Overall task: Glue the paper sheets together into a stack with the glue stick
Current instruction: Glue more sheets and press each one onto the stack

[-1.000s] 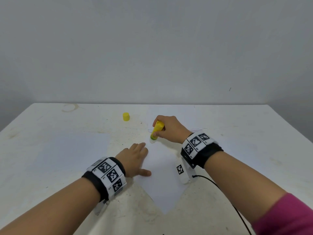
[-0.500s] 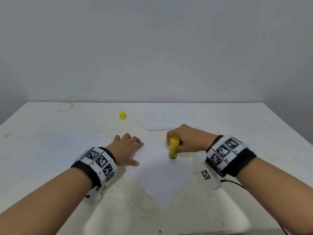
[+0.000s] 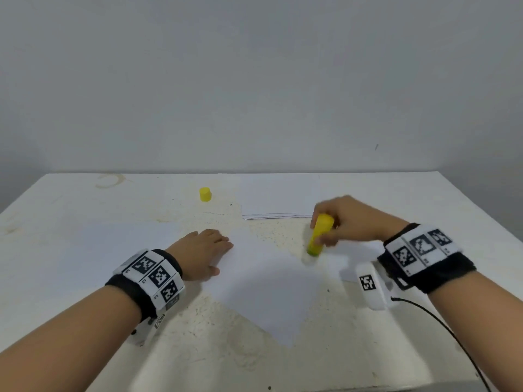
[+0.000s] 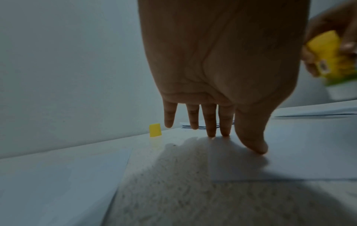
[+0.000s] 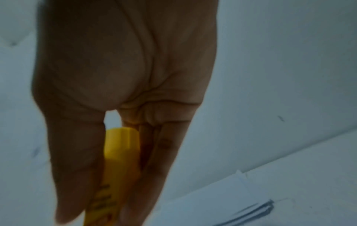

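- Nearest, a white sheet of paper (image 3: 268, 290) lies turned cornerwise on the table (image 3: 85, 199), one corner pointing at the person. The step in hand looks like spreading glue over this sheet.
- The left hand (image 3: 199, 251) lies flat on the sheet's left corner with fingers straight, pinning it down; the left wrist view shows the fingertips (image 4: 211, 133) and thumb touching the paper.
- The right hand (image 3: 348, 222) is wrapped around the glue stick (image 3: 318, 234), thumb on one side and fingers on the other, as the right wrist view also shows. The stick is tilted, its lower end down at the sheet's right corner, just below the grip. It is blurred, so I cannot tell whether the tip touches.
- The stick is yellow with a green band near the bottom and a pale end; the label is too blurred to read.
- To the left of the pinning hand a second sheet (image 3: 119, 244) lies flat, apart from the first.
- Beyond the grip, touching nothing, rests a thin pile of sheets (image 3: 278, 202).
- Farthest left of the pile stands the yellow cap (image 3: 205, 194), alone.
- Next, I judge, the glued sheet needs another laid squarely on it and pressed flat; the left hand must keep the sheet from sliding.
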{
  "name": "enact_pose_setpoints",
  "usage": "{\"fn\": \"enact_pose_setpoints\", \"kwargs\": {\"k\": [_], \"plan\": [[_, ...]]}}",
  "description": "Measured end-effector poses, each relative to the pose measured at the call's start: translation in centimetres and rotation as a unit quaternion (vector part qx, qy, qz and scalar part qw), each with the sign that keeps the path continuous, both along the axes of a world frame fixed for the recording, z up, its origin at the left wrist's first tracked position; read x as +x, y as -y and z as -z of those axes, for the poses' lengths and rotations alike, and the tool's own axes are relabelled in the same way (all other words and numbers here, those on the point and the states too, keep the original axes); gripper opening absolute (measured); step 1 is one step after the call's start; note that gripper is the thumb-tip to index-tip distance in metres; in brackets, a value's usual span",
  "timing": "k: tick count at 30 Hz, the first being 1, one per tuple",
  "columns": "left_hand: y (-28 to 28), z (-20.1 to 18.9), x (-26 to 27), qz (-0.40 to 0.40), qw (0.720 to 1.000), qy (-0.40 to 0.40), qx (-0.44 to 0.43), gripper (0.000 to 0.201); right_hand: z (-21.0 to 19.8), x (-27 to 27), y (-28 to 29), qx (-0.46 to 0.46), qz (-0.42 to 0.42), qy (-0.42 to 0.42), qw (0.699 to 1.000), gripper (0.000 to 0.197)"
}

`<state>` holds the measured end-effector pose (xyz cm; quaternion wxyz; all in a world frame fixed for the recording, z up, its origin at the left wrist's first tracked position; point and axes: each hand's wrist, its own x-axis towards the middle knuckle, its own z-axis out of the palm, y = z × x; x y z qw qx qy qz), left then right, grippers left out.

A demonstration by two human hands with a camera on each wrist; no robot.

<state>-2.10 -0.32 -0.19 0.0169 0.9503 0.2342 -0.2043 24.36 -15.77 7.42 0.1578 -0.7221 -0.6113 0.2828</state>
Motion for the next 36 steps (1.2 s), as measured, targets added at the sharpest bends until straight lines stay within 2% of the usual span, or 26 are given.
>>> {"fn": "enact_pose_setpoints", "kwargs": {"k": [1,2,5,7,8,9,12,14,15,18,21,25,30,32,36], "plan": [[0.0,0.0,-0.1,-0.003,1.000,0.011,0.003,0.064,-0.2,0.3,-0.4,0.043,0.054,-0.090,0.994,0.019],[0.1,0.0,-0.2,-0.009,1.000,0.016,0.005,0.065,-0.2,0.4,-0.9,0.079,0.102,-0.198,0.972,0.018],[0.4,0.5,-0.5,-0.041,0.999,0.009,0.002,0.072,1.1,-0.8,-3.3,0.105,0.198,-0.469,0.854,0.012],[0.6,0.9,-0.6,-0.064,0.998,-0.005,-0.022,0.076,2.6,-1.9,-5.4,0.070,0.234,-0.573,0.782,0.013],[0.6,1.0,-0.7,-0.073,0.996,-0.015,-0.039,0.079,3.3,-2.5,-6.4,0.047,0.237,-0.593,0.768,0.017],[0.7,1.2,-0.6,-0.080,0.995,-0.026,-0.057,0.081,4.0,-3.3,-7.5,0.027,0.231,-0.589,0.774,0.019],[0.6,1.7,-0.4,-0.095,0.989,-0.048,-0.106,0.083,5.6,-5.7,-11.3,0.024,0.208,-0.491,0.846,0.013],[0.5,1.9,-0.2,-0.105,0.986,-0.054,-0.122,0.084,6.3,-7.3,-14.1,0.052,0.197,-0.368,0.907,0.008],[0.5,1.9,0.0,-0.110,0.984,-0.055,-0.127,0.084,6.5,-8.0,-15.3,0.068,0.190,-0.294,0.934,0.013],[0.6,1.8,0.1,-0.122,0.981,-0.048,-0.141,0.086,6.7,-9.8,-18.1,0.091,0.162,-0.128,0.974,0.033],[0.5,1.8,0.0,-0.126,0.980,-0.036,-0.151,0.087,7.0,-10.9,-19.6,0.088,0.133,-0.046,0.986,0.036],[0.5,1.7,-0.1,-0.127,0.980,-0.036,-0.150,0.089,7.5,-11.2,-20.3,0.070,0.133,-0.022,0.988,0.036],[0.2,1.5,-0.2,-0.123,0.980,-0.028,-0.152,0.090,7.2,-11.5,-19.5,0.050,0.118,0.039,0.991,0.050],[0.0,1.3,-0.3,-0.120,0.981,-0.030,-0.152,0.089,6.7,-11.4,-18.5,0.051,0.119,0.028,0.991,0.056],[-0.6,1.1,-0.4,-0.116,0.981,-0.025,-0.155,0.087,4.5,-9.3,-14.1,0.090,0.104,-0.030,0.990,0.048]]}}
